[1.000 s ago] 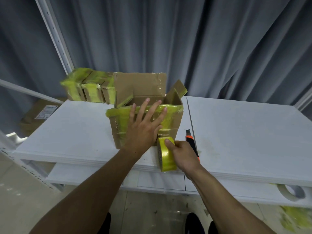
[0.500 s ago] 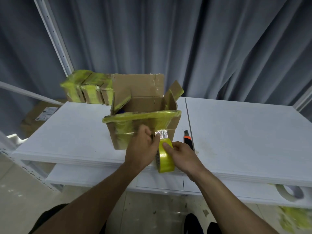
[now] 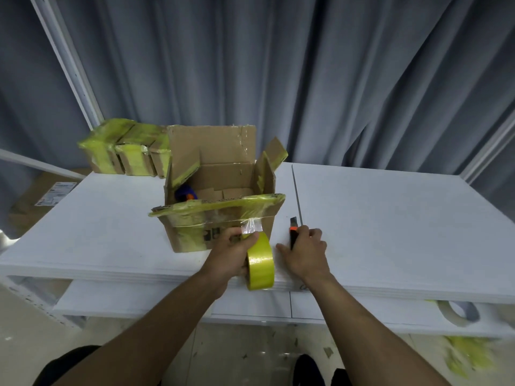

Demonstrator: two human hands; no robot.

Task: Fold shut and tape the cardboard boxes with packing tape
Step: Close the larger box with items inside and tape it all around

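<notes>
An open cardboard box (image 3: 195, 235) stands on the white table (image 3: 390, 218), its flaps up and its front flap bent outward under yellow tape. A blue and orange object (image 3: 185, 194) lies inside it. My left hand (image 3: 230, 254) grips the yellow packing tape roll (image 3: 260, 266) at the table's front edge, just before the box. A short clear strip of tape (image 3: 251, 225) runs from the box's front wall down to the roll. My right hand (image 3: 305, 253) lies right of the roll, fingers curled over the orange and black utility knife (image 3: 293, 228) on the table.
Three small boxes wrapped in yellow tape (image 3: 125, 151) sit at the table's back left corner. A grey tape roll (image 3: 457, 313) lies on the lower shelf at the right. A cardboard box (image 3: 41, 196) rests on the floor at left. Grey curtains hang behind.
My right hand let go of the tape roll and moved right onto the utility knife. My left hand came off the box front and took the roll.
</notes>
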